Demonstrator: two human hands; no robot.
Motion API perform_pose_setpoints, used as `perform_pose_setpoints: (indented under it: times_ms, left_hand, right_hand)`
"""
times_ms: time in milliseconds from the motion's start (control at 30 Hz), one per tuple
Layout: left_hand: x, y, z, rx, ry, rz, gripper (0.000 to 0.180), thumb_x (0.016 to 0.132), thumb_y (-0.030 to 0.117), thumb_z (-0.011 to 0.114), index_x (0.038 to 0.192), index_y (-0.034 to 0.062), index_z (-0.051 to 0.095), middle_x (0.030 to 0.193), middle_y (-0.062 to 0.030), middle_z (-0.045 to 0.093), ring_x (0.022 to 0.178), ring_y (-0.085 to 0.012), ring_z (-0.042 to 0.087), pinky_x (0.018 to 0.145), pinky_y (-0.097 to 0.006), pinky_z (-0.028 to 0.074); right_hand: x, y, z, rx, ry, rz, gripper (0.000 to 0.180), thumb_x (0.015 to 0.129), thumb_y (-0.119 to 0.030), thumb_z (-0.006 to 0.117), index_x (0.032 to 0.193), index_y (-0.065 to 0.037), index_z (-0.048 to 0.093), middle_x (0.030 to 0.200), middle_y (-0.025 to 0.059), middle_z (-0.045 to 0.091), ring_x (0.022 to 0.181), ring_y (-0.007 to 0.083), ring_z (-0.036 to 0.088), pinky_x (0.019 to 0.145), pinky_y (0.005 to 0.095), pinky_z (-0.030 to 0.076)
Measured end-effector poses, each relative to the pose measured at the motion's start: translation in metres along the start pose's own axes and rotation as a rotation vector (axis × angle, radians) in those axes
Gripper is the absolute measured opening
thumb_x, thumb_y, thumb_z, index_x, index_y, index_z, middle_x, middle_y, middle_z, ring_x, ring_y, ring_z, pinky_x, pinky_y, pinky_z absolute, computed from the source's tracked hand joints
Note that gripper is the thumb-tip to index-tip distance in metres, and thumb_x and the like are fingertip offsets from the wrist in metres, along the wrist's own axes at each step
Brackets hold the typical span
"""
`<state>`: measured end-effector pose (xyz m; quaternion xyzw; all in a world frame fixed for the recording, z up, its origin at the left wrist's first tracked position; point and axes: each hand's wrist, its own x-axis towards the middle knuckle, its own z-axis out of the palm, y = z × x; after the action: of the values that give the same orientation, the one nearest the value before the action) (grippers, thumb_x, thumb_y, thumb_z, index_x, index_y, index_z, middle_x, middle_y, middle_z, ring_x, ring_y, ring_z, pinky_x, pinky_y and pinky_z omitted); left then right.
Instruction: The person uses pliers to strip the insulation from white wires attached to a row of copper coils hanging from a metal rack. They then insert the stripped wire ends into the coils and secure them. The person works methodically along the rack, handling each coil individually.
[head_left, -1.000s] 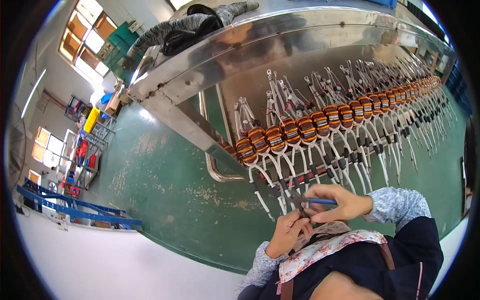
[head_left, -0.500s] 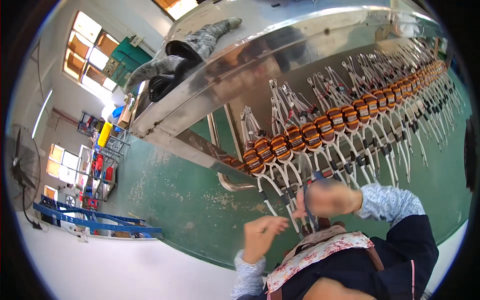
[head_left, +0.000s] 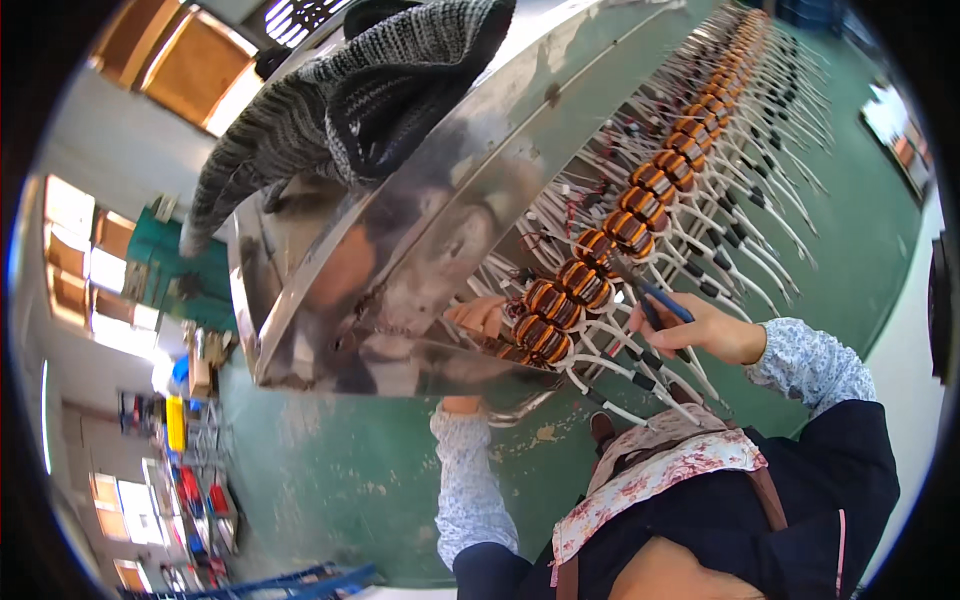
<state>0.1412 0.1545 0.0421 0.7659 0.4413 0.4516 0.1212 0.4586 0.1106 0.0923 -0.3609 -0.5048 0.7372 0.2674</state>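
Held a blue-handled tool [head_left: 667, 300] clamped in the right hand [head_left: 700, 327], right of centre, risking nicked coils [head_left: 543, 338] through a slip, with the left hand [head_left: 480, 316] beside them, impossible to tell whether closed.

Coils [head_left: 585, 285] are banded orange and dark brown; white cables [head_left: 622, 408] carry black sections. The tool [head_left: 668, 302] has blue handles. Pale blue-and-white speckled sleeves [head_left: 812, 365], a whitish apron [head_left: 670, 475] with reddish florals and navy clothing [head_left: 820, 490] lie near. Far left, a knitted item [head_left: 300, 110] is streaked grey and black. The floor [head_left: 340, 480] is green.
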Motion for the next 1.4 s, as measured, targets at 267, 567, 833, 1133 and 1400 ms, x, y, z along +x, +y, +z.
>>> perform_pose_setpoints:
  times_ms: [267, 567, 833, 1133, 1400]
  left_hand:
    - [0.036, -0.036, 0.022, 0.394, -0.484, 0.208, 0.017, 0.082, 0.023, 0.056, 0.092, 0.0105, 0.062, 0.083, -0.0064, 0.063, 0.087, -0.0259, 0.051, 0.078, -0.040, 0.033]
    - [0.031, -0.055, -0.007, 0.036, -0.675, 0.023, 0.024, 0.071, 0.006, 0.061, 0.095, 0.0086, 0.061, 0.093, -0.0050, 0.062, 0.091, -0.0218, 0.054, 0.079, -0.034, 0.042]
    - [0.019, -0.080, -0.002, -0.401, -0.621, -0.424, 0.021, 0.068, 0.000, 0.063, 0.088, 0.0039, 0.060, 0.093, -0.0079, 0.060, 0.091, -0.0247, 0.055, 0.079, -0.033, 0.043]
    - [0.030, -0.058, 0.013, 0.388, -0.716, 0.139, 0.020, 0.079, 0.020, 0.056, 0.084, 0.0027, 0.065, 0.085, -0.0090, 0.050, 0.084, -0.0274, 0.042, 0.075, -0.039, 0.035]
    - [0.027, -0.061, 0.005, 0.126, -0.715, 0.026, 0.012, 0.077, 0.015, 0.059, 0.084, 0.0085, 0.066, 0.089, -0.0071, 0.048, 0.092, -0.0282, 0.041, 0.082, -0.038, 0.029]
  right_hand:
    - [-0.025, 0.020, 0.042, -0.418, 0.160, -0.138, 0.032, 0.082, -0.020, 0.059, 0.106, 0.000, 0.053, 0.085, 0.0067, 0.058, 0.077, 0.0138, 0.054, 0.070, 0.0297, 0.045]
    - [-0.034, 0.025, 0.039, -0.445, 0.224, -0.133, 0.035, 0.080, -0.020, 0.060, 0.106, 0.001, 0.054, 0.084, 0.0118, 0.059, 0.075, 0.0186, 0.056, 0.069, 0.0321, 0.046]
    - [-0.039, 0.022, 0.019, -0.511, 0.190, -0.184, 0.038, 0.080, -0.022, 0.059, 0.108, 0.003, 0.054, 0.086, 0.0152, 0.061, 0.076, 0.0232, 0.058, 0.071, 0.0357, 0.046]
    - [-0.039, 0.031, -0.005, -0.496, 0.225, -0.207, 0.036, 0.079, -0.022, 0.058, 0.105, 0.002, 0.054, 0.083, 0.0147, 0.060, 0.074, 0.0244, 0.058, 0.069, 0.0351, 0.045]
    - [-0.027, 0.029, -0.015, -0.517, 0.185, -0.226, 0.038, 0.079, -0.023, 0.059, 0.105, 0.003, 0.054, 0.082, 0.0168, 0.060, 0.072, 0.0260, 0.057, 0.068, 0.0369, 0.045]
